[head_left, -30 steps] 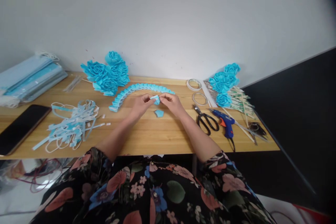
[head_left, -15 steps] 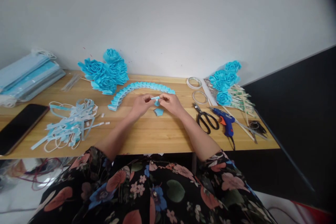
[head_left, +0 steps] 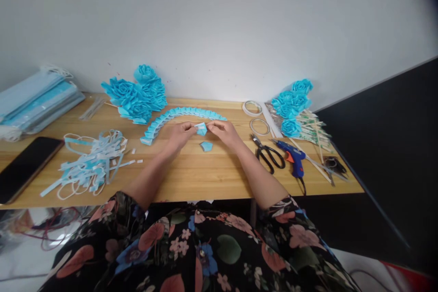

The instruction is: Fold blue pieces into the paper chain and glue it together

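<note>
Between my hands is a small light-blue folded piece [head_left: 201,129] with a whitish strip across its face, cut from material like that of the face masks. My left hand [head_left: 182,136] pinches its left edge between thumb and fingers. At its upper right corner, the closed fingertips of my right hand [head_left: 224,133] grip it. Just below lies a similar pentagon-shaped blue piece [head_left: 206,146], flat on the wooden table [head_left: 205,173]. A curved row of overlapping blue pieces [head_left: 178,112] arcs behind my left hand.
Left: face masks [head_left: 37,100], a phone [head_left: 29,169], mask scraps with ear loops [head_left: 91,164] and blue fabric roses [head_left: 137,96]. Right: tape rolls [head_left: 252,108], scissors [head_left: 268,153], a glue gun [head_left: 292,155], more roses [head_left: 292,102] and wooden sticks [head_left: 316,132].
The piece in my hands has turned from nearly edge-on to show its face with the whitish strip. My left hand has shifted slightly left and down.
</note>
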{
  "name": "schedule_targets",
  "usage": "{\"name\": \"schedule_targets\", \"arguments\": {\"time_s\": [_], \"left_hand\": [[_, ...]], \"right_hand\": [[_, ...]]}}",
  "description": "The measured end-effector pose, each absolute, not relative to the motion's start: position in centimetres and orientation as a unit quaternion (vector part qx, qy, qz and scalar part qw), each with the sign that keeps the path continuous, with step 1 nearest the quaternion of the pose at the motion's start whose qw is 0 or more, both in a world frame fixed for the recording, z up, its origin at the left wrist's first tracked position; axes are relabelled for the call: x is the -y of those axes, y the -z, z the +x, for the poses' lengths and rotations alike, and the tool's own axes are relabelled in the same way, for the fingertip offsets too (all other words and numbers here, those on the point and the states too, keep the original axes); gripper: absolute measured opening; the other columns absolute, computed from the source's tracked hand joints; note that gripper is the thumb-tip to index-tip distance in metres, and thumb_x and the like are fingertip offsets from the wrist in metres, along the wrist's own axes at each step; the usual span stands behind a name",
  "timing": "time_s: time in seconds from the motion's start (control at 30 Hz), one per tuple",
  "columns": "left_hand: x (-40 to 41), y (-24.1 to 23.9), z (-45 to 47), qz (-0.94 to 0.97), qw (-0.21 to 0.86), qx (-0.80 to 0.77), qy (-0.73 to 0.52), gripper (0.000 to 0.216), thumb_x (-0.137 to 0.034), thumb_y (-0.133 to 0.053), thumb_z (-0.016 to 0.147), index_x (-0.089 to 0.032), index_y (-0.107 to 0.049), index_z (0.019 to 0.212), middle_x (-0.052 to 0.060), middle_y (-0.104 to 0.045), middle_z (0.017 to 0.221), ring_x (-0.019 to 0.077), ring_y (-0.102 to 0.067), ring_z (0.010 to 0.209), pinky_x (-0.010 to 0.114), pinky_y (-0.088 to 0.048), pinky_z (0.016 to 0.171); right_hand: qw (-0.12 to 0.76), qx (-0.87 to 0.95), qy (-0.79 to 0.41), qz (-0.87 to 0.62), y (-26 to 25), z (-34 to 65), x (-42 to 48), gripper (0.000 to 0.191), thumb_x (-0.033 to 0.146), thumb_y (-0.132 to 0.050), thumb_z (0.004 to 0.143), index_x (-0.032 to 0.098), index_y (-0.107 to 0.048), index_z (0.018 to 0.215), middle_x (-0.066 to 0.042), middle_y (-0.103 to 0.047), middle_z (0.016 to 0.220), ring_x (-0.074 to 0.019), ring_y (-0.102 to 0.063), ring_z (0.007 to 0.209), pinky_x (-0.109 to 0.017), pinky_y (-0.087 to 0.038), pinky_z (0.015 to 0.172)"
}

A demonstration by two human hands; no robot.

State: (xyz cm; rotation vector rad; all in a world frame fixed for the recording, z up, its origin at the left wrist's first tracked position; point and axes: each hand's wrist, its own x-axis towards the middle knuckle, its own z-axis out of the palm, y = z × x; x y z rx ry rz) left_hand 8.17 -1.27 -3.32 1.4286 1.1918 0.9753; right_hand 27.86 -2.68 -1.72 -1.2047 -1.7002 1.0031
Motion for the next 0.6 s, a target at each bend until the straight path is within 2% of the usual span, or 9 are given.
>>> {"name": "schedule_targets", "arguments": {"time_s": [0.17,0.33,0.5,0.6], "left_hand": [[1.1,3.6,8.3,0.597,0.492,-0.494,-0.397,0.016,-0.035,-0.062,0.073,-0.022,-0.060,0.064,-0.004,-0.056,0.060,0.0123,-0.048,0.058,0.025,-0.035,0.056],[1.8,2.6,8.7,0.580,0.407,-0.509,-0.488,0.015,-0.033,-0.060,0.078,-0.021,-0.064,0.085,-0.002,-0.065,0.075,0.0131,-0.056,0.068,0.025,-0.044,0.065],[2.7,2.0,9.2,0.641,0.325,-0.503,-0.481,0.020,-0.036,-0.058,0.082,-0.018,-0.063,0.073,0.000,-0.064,0.069,0.0123,-0.054,0.064,0.025,-0.042,0.062],[2.7,2.5,9.3,0.667,0.316,-0.501,-0.452,0.019,-0.035,-0.059,0.082,-0.019,-0.068,0.078,0.001,-0.066,0.070,0.0124,-0.054,0.062,0.025,-0.041,0.060]], "right_hand": [[0.407,0.669,-0.389,-0.485,2.4,27.7,2.4,0.025,0.041,-0.063,0.080,0.018,-0.071,0.083,-0.002,-0.071,0.079,-0.0139,-0.059,0.069,-0.027,-0.045,0.069],[0.434,0.663,-0.343,-0.505,2.5,27.5,2.3,0.022,0.038,-0.061,0.080,0.018,-0.068,0.077,0.000,-0.068,0.073,-0.0127,-0.056,0.065,-0.025,-0.044,0.065],[0.439,0.673,-0.304,-0.512,2.5,27.2,2.5,0.020,0.036,-0.059,0.081,0.019,-0.068,0.076,-0.001,-0.069,0.075,-0.0133,-0.057,0.067,-0.026,-0.044,0.066],[0.432,0.690,-0.277,-0.511,2.8,26.9,2.6,0.017,0.033,-0.059,0.082,0.020,-0.068,0.076,-0.002,-0.069,0.075,-0.0140,-0.059,0.068,-0.026,-0.045,0.067]]}}
